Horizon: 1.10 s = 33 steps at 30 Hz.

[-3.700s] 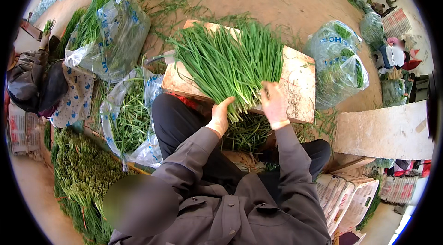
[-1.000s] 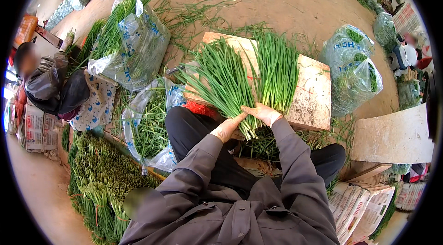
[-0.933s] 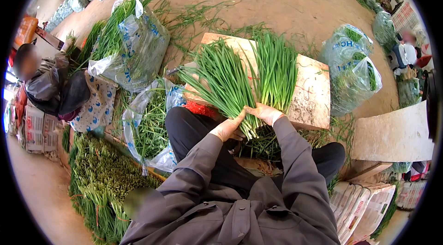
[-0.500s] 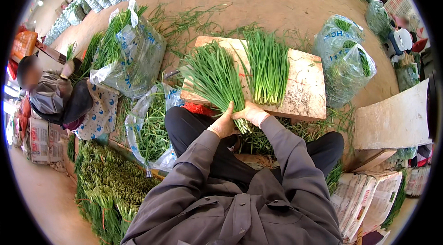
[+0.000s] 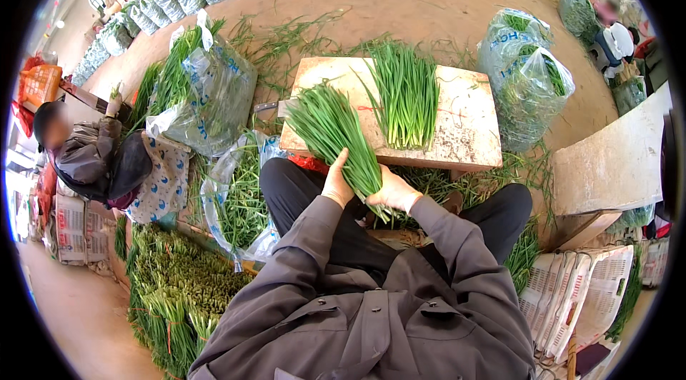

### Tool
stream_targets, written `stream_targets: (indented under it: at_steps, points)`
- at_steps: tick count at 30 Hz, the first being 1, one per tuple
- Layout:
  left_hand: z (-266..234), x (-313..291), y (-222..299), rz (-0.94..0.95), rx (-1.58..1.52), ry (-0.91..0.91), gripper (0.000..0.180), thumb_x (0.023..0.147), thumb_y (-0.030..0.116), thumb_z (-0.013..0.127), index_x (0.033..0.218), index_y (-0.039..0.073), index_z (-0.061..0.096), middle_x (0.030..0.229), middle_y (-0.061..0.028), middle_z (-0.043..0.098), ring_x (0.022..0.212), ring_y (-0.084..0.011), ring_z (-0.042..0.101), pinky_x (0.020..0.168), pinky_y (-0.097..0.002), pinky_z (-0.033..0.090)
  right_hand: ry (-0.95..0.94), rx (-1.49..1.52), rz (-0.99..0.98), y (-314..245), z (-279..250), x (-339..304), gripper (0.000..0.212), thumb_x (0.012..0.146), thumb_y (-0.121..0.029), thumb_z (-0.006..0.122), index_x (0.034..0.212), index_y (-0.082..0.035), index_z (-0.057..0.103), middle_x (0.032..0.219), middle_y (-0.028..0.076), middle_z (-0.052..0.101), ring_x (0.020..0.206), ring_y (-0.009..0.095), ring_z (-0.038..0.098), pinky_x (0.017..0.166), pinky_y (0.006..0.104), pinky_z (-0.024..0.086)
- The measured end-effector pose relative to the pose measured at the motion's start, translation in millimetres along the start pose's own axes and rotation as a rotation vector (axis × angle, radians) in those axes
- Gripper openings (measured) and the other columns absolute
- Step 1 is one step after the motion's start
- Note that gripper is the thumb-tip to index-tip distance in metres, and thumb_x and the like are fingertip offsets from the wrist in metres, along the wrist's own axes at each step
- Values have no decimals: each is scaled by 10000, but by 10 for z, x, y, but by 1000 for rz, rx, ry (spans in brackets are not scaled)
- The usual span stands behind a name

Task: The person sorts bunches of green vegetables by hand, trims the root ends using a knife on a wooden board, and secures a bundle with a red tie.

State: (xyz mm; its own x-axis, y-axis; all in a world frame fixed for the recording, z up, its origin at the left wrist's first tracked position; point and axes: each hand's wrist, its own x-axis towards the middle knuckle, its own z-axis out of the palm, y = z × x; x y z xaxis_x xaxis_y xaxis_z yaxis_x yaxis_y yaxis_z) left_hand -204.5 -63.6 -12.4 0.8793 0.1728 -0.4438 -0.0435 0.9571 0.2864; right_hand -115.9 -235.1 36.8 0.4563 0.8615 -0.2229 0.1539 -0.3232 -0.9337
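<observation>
Both of my hands hold one bunch of long green chives (image 5: 332, 126) by its lower end, just in front of the wooden board (image 5: 464, 133). My left hand (image 5: 337, 181) wraps it from the left, my right hand (image 5: 394, 190) from the right. The bunch slants up and left over the board's near left corner. A second, separate bunch of chives (image 5: 407, 94) lies flat on the middle of the board, untouched. A red band lies on the board beside it.
Clear bags of greens stand left (image 5: 207, 94) and right (image 5: 525, 72) of the board. Bundled greens (image 5: 175, 294) are piled at lower left. Another person (image 5: 86, 158) sits at the left. White crates (image 5: 586, 294) and a slab (image 5: 611, 165) sit at right.
The single wide heap of chives has been split in two. One bunch stays on the board; my hands have drawn the other toward me and closed around its base.
</observation>
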Motion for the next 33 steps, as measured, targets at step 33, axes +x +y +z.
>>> stream_targets:
  at_steps: [33]
  points:
    - [2990, 30, -1807, 193, 972, -317, 702, 1088, 575, 528, 1549, 54, 434, 1376, -121, 656, 1153, -243, 691, 968, -383, 591, 356, 1481, -399, 906, -1105, -1308, 679, 784, -301, 911, 1367, -61, 661, 1224, 93, 755, 1059, 264, 739, 967, 460, 614]
